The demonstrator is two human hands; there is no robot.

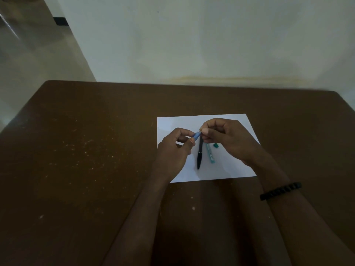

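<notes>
Over a white sheet of paper (pixel 226 121), my left hand (pixel 173 150) holds a small blue pen-like piece (pixel 196 135) between thumb and fingers. My right hand (pixel 224 135) pinches the upper tip of that same blue piece from the right. Below the hands a black mechanical pencil (pixel 199 155) lies on the paper with its tip toward me. Beside it on the right lies a teal lead tube (pixel 210 154), and a small green cap (pixel 216 145) sits next to my right hand. Most of the blue piece is hidden by my fingers.
The paper lies on a brown table (pixel 86 160) speckled with pale marks. A pale wall (pixel 192 45) stands right behind the table's far edge. Floor shows at the far left. A black beaded bracelet (pixel 280 191) circles my right wrist.
</notes>
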